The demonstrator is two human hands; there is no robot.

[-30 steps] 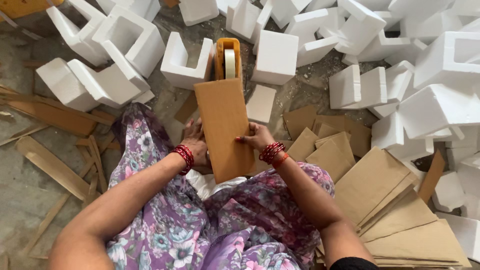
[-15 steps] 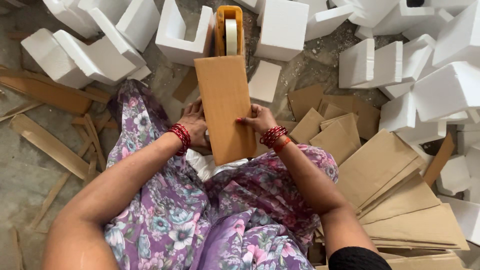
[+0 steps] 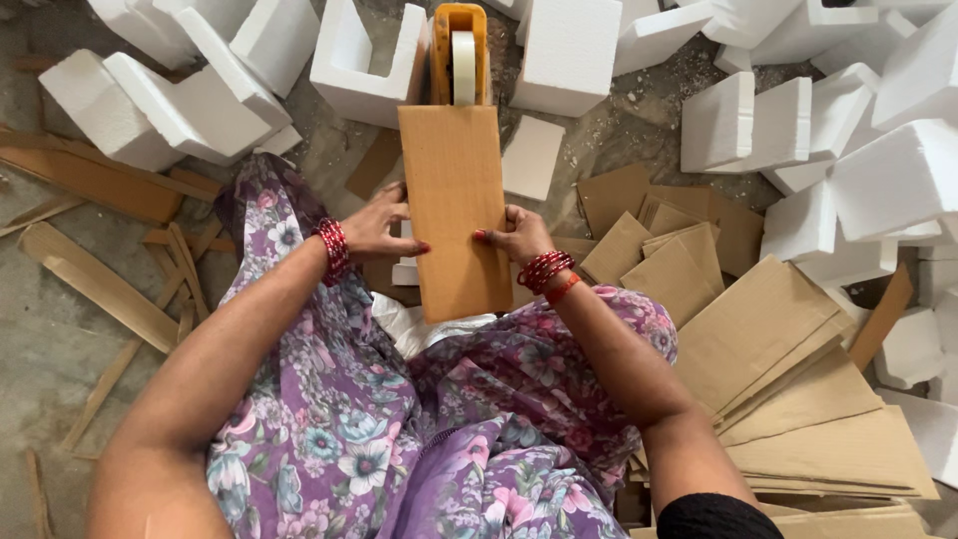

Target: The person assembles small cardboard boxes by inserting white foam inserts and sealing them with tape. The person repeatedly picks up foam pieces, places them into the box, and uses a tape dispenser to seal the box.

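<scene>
Head view, steeply down, close.

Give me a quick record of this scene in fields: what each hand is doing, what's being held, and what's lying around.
left hand: grips the left edge of the cardboard panel
right hand: grips the panel's right edge
cardboard panel: brown, long, flat face up, held over the lap
tape dispenser: orange, with a pale tape roll, at the panel's far end
foam blocks: white, scattered across the floor ahead and to the right
cardboard sheets: loose pile on the right
cardboard strips: on the floor at left
bangles: red, on both wrists
</scene>
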